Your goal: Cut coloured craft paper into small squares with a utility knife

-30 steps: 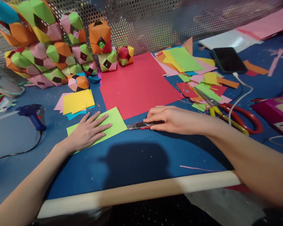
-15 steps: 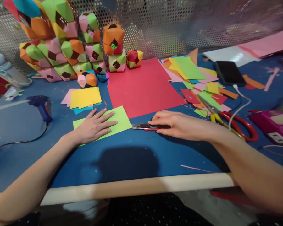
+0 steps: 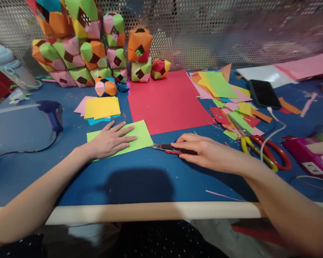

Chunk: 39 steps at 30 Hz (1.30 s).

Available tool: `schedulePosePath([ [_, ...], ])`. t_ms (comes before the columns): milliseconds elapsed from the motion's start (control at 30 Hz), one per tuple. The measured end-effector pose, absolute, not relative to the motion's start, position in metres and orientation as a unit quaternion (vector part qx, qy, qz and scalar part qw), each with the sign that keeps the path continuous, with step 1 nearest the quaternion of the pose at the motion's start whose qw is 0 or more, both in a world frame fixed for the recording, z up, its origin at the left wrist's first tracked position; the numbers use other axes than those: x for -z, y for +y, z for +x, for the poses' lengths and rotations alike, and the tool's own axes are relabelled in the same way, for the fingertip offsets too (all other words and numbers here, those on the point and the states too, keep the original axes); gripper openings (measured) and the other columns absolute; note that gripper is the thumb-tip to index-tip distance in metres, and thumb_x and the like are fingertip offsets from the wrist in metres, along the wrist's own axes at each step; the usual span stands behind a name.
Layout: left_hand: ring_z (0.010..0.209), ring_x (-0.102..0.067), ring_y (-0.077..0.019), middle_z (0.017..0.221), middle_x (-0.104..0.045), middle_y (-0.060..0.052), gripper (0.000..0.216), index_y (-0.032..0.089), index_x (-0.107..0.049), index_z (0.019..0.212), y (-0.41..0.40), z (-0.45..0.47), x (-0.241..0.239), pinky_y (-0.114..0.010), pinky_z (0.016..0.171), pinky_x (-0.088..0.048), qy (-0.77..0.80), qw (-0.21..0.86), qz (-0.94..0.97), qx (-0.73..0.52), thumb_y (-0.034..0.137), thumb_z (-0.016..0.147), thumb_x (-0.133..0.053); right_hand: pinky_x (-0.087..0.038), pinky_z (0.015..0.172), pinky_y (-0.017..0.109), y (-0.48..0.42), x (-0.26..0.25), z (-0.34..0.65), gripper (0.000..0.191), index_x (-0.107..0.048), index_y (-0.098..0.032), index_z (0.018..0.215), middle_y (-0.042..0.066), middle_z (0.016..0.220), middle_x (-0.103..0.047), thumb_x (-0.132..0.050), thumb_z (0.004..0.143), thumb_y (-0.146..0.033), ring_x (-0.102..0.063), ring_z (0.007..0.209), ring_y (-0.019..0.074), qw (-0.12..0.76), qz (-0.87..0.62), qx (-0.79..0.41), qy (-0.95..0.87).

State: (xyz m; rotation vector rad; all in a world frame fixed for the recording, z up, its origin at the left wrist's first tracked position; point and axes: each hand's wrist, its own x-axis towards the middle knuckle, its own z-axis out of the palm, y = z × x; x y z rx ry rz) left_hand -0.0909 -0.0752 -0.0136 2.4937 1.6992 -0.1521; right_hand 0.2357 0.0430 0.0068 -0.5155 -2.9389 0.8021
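My left hand (image 3: 111, 141) lies flat with spread fingers on a lime-green sheet of paper (image 3: 142, 135), pressing it to the blue table (image 3: 142, 168). My right hand (image 3: 195, 148) is closed around a red and black utility knife (image 3: 167, 147). The knife's blade points left, and its tip is at the lower right corner of the green sheet. A large red sheet (image 3: 169, 104) lies just beyond. Behind my left hand is a small stack of yellow, pink and blue paper squares (image 3: 103, 107).
Folded paper modules (image 3: 93, 53) are stacked at the back left against a perforated metal panel (image 3: 193, 36). A glue gun (image 3: 52, 114) and bottle (image 3: 10, 64) stand left. Right are paper scraps (image 3: 242, 111), scissors (image 3: 261, 143), a phone (image 3: 263, 94) and a magenta power strip (image 3: 307, 154).
The whole view has shifted slightly, with the table's things appearing further right. The knife tilts a little more, its tip still at the green sheet's corner. My left hand stays on the paper.
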Motion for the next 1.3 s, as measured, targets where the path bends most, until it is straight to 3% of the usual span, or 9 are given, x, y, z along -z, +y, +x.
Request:
schedulePosePath([
  [333,0.150,-0.015,-0.0280,0.161,-0.024,0.004,0.044,0.041,-0.040,0.145,-0.076,-0.091,0.016,-0.053,0.119,-0.007,0.559,0.061,0.826,0.035,0.046,0.103,-0.027,-0.051,0.086,0.040,0.032,-0.007,0.241,0.039,-0.060,-0.017,0.130,0.013,0.111,-0.062,-0.046,0.096,-0.030,-0.060,0.100,0.0238,-0.008,-0.169,-0.227,-0.959],
  [600,0.150,-0.016,-0.0266,0.160,-0.023,0.006,0.043,0.042,-0.041,0.144,-0.077,-0.090,0.018,-0.051,0.119,-0.006,0.562,0.071,0.823,0.023,0.045,0.103,-0.030,-0.053,0.078,0.036,0.024,-0.008,0.241,0.036,-0.063,-0.020,0.125,0.011,0.104,-0.063,-0.045,0.097,-0.032,-0.061,0.092,0.0216,0.000,-0.159,-0.217,-0.963],
  [1300,0.149,-0.018,-0.0263,0.160,-0.024,0.006,0.044,0.043,-0.041,0.144,-0.077,-0.092,0.024,-0.050,0.119,-0.004,0.559,0.058,0.827,0.009,0.047,0.102,-0.029,-0.052,0.084,0.036,0.016,-0.004,0.238,0.034,-0.060,-0.014,0.125,0.012,0.108,-0.059,-0.042,0.099,-0.026,-0.059,0.097,0.0206,0.010,-0.122,-0.201,-0.972],
])
